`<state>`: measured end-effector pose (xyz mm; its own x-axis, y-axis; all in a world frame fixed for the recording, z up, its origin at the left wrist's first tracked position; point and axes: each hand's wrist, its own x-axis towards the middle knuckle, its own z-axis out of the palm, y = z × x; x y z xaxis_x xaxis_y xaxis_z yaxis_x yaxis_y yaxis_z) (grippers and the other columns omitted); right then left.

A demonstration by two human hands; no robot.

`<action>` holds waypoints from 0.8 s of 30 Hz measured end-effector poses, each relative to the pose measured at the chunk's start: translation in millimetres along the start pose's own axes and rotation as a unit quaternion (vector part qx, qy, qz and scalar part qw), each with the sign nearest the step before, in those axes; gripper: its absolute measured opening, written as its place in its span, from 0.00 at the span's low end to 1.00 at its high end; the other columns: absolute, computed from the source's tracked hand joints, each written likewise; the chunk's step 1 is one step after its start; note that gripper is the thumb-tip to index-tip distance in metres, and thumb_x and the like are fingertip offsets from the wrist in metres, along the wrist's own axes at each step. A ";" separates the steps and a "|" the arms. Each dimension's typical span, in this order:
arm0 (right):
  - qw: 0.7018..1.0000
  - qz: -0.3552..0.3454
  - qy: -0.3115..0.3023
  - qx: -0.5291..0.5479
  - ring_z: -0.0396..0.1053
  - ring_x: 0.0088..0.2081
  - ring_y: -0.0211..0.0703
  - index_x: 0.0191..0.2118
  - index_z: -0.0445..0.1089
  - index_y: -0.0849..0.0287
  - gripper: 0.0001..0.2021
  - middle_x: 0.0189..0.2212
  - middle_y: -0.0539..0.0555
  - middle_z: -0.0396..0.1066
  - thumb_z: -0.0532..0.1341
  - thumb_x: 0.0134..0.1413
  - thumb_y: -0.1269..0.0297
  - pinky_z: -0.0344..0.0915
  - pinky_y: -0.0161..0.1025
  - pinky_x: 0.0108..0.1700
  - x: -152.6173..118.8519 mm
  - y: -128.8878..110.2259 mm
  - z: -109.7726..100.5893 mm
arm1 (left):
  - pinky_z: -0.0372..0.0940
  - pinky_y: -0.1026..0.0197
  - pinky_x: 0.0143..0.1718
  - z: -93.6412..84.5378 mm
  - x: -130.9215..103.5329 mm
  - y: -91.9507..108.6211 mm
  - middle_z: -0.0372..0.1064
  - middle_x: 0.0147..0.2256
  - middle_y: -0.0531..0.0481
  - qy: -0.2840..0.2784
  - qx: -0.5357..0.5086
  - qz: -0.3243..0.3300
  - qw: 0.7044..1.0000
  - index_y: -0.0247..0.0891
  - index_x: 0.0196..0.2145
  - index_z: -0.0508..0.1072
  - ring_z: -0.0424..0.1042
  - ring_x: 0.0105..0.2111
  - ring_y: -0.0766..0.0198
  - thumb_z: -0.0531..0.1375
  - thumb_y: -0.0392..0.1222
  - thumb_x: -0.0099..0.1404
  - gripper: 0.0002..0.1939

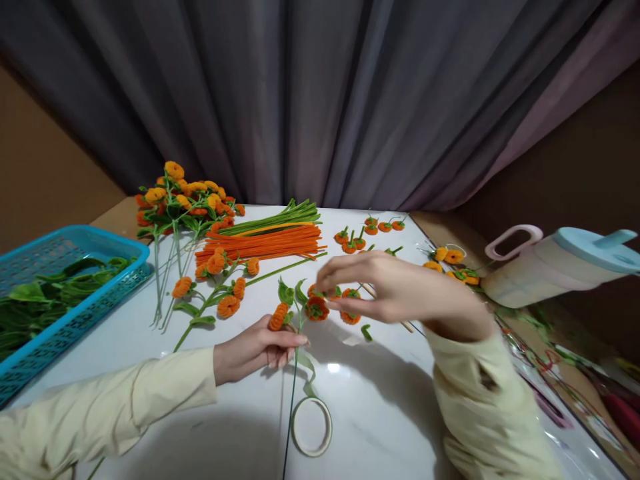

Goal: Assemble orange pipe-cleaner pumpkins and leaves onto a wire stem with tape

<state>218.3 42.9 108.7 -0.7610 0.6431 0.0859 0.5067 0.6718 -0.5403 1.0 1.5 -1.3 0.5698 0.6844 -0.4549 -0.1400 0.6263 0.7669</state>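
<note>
My left hand (267,347) pinches a thin green flower stem with an orange pipe-cleaner flower (279,317) and small green leaves (286,293) at its top. A strip of pale green floral tape (309,377) runs down from that stem to its roll (312,427), lying flat on the table. My right hand (363,287) hovers just right of the stem, fingers curled and fingertips close together at an orange flower (317,309); the exact grip is partly hidden. Another orange flower (351,318) lies beneath this hand, with a short green piece (367,333) nearby.
A blue basket (75,313) of green leaves stands left. Behind are finished flowers (195,197), orange pipe cleaners (265,247) and green ones (285,217). A leafy flower branch (207,303) lies left of centre. Loose flower heads (354,243) and a tumbler (545,267) are at right.
</note>
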 end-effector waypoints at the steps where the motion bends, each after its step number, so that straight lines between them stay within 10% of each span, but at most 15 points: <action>1: 0.997 -0.048 -0.052 0.010 0.69 0.35 0.40 0.34 0.74 0.60 0.07 0.33 0.53 0.71 0.61 0.53 0.64 0.65 0.36 0.41 15.4 2.7 -0.8 | 0.52 0.72 0.14 -0.2 -0.1 -0.2 0.61 0.13 0.55 0.000 -0.002 0.002 1.000 0.29 0.21 0.73 0.57 0.13 0.76 0.67 0.40 0.49 0.10; 6: 0.968 -0.148 -0.141 0.143 0.67 0.36 0.38 0.34 0.74 0.66 0.06 0.35 0.56 0.70 0.62 0.53 0.69 0.63 0.33 0.40 57.7 27.2 23.3 | 0.51 0.72 0.13 0.7 -0.4 0.3 0.60 0.13 0.56 0.001 -0.007 0.004 1.000 0.28 0.23 0.74 0.56 0.13 0.76 0.67 0.39 0.47 0.10; 17: 0.976 -0.069 -0.163 0.129 0.62 0.25 0.33 0.29 0.73 0.68 0.08 0.25 0.51 0.67 0.60 0.54 0.69 0.58 0.31 0.28 55.3 20.9 33.9 | 0.52 0.70 0.12 -0.5 -1.6 1.3 0.64 0.13 0.54 -0.010 0.019 0.027 0.999 0.29 0.25 0.74 0.59 0.10 0.73 0.64 0.41 0.53 0.10; 24: 0.999 -0.002 0.035 -0.042 0.63 0.29 0.37 0.28 0.73 0.66 0.09 0.26 0.54 0.69 0.57 0.56 0.72 0.57 0.35 0.34 28.6 14.6 8.3 | 0.44 0.68 0.15 3.3 -4.8 3.5 0.54 0.09 0.58 0.029 0.101 0.057 0.993 0.32 0.12 0.66 0.50 0.11 0.77 0.63 0.42 0.55 0.19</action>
<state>200.5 68.0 96.3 -0.7349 0.6619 0.1473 0.5379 0.7013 -0.4678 0.4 -0.9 5.1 0.5117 0.7708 -0.3796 -0.0333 0.4593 0.8877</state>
